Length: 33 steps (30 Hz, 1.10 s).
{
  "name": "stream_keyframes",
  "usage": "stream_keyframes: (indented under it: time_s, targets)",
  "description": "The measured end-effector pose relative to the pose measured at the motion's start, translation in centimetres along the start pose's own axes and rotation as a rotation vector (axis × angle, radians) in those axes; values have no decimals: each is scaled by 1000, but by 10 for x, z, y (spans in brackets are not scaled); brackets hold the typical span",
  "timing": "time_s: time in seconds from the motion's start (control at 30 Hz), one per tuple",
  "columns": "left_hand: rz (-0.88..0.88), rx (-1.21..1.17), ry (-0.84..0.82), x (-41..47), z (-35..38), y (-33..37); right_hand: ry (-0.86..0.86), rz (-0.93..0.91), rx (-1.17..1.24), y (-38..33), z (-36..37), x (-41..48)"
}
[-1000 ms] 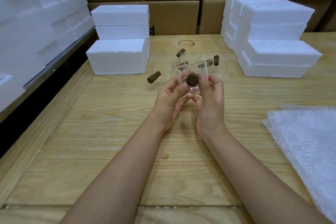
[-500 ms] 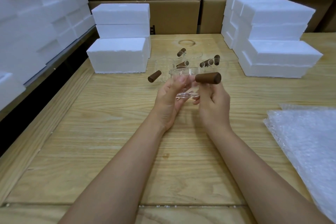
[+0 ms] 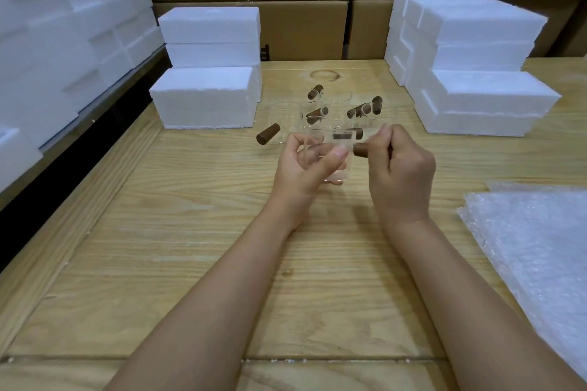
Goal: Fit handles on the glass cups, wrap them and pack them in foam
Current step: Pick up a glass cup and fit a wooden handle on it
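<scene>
The right hand (image 3: 401,168) has left the clear glass cup (image 3: 336,168) and closed into a fist round the brown cylindrical wooden handle (image 3: 360,149). Only the handle's end now shows, beside the cup's right wall. The left hand (image 3: 301,168) now holds the cup alone, thumb across its near wall.

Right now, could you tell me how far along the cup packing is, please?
Done: several cups behind appear to carry brown handles. In hand: the left hand holds a glass cup, the right hand grips a handle at its side. Left: wrapping and packing; bubble wrap and foam blocks sit apart.
</scene>
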State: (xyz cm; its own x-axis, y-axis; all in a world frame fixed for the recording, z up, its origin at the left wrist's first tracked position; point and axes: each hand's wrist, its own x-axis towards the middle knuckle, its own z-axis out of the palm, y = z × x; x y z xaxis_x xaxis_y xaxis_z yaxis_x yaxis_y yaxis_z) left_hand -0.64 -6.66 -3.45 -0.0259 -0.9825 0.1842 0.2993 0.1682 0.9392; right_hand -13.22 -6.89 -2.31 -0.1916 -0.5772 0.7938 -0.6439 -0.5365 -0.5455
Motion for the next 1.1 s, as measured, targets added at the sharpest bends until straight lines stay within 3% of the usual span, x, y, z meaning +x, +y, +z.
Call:
stream_keyframes:
  time_s: [0.23,0.3,0.43,0.6,0.73,0.9,1.1]
  targets:
    - [202,186,7,-6,2,1,-114,717,396,3,2,9]
    - [230,232,-3,-7,4,1,-154,831,458,5,0,11]
    - [176,219,15,-5,5,1,-77,638,357,-2,1,5]
    - [15,28,-19,-2,2,1,0,379,370,-14,1,-1]
    - [-171,-95,-139,1,-5,5,-143,248,497,-23,-5,0]
    - [-256,-243,-323,5,-16,10,-384,297,622,-31,-6,4]
    - [-425,-266,-297,11,-22,11,-522,308,756,-28,-12,9]
